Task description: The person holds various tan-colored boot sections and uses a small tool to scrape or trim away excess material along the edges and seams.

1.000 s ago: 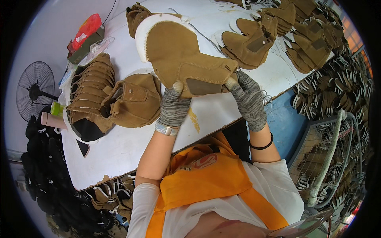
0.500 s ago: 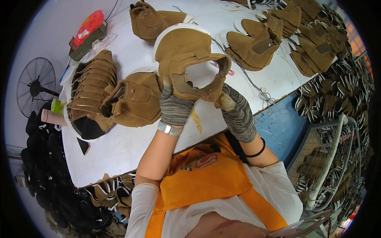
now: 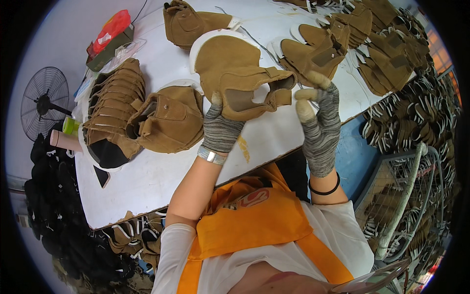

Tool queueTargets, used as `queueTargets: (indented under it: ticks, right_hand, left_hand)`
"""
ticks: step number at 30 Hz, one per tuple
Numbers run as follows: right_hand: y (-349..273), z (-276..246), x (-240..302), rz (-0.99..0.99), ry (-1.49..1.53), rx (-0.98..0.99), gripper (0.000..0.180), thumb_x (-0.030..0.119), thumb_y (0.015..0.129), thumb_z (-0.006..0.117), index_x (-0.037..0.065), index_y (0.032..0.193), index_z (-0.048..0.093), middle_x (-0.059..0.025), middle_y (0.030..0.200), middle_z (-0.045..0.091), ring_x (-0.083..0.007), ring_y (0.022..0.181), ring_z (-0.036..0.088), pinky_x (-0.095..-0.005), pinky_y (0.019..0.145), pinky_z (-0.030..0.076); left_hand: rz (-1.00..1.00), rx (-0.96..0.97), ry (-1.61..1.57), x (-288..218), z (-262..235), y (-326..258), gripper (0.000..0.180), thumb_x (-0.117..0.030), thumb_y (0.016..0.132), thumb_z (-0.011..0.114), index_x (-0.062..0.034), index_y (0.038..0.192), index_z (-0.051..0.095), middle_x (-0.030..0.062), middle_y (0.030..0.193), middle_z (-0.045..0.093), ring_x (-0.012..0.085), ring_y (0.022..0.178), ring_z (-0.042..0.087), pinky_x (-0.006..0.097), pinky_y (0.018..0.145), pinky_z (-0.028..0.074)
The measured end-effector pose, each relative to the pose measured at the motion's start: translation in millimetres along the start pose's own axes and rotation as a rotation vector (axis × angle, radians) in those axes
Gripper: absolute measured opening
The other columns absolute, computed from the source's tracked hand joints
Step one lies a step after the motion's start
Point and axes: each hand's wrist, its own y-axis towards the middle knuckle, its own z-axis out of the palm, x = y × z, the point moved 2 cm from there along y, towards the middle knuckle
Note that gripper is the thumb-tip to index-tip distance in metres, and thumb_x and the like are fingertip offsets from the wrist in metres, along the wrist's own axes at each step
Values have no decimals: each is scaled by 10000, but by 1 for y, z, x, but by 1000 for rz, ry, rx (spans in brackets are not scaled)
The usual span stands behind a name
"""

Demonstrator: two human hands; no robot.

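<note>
My left hand (image 3: 223, 128), in a grey knit glove, grips a brown suede shoe upper (image 3: 227, 59) by its near edge, holding it over the white table. The upper has a white lining edge around its toe and an open collar facing me. My right hand (image 3: 319, 122), gloved too, is raised just right of the collar. Its fingers are apart and hold nothing. Left of my left hand lies another brown upper (image 3: 171, 120), beside a stacked row of uppers (image 3: 115, 110). A further upper (image 3: 191, 24) rests behind the held one.
More brown uppers (image 3: 316, 54) lie in stacks at the table's right. A green box (image 3: 110, 51) with a red plastic bag (image 3: 112, 29) stands at the far left, near a fan (image 3: 44, 104). A wire cart (image 3: 391, 196) is to my right. A dark phone-like object (image 3: 101, 176) sits near the left edge.
My right hand has let go of the upper's collar and moved right, its fingers opening. The upper stays in my left hand, its collar now turned and narrower.
</note>
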Motion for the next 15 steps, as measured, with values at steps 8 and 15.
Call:
queueTargets:
  ticks: [8, 15]
  right_hand:
    - [0, 18, -11, -219, -614, 155, 237, 189, 818, 701, 35, 998, 704, -187, 1361, 488, -399, 1252, 395, -509, 1065, 293]
    - [-2, 12, -18, 29, -258, 236, 238, 174, 882, 651, -19, 1017, 679, -189, 1373, 464, -351, 1285, 372, -429, 1094, 293]
  left_hand:
    - [59, 39, 246, -1, 5, -1, 836, -506, 849, 662, -50, 1443, 287, 179, 1409, 423, 352, 1281, 452, 500, 1094, 392]
    - [146, 33, 342, -6, 16, -4, 826, -423, 810, 741, -47, 1421, 332, 133, 1369, 474, 290, 1268, 470, 440, 1084, 406]
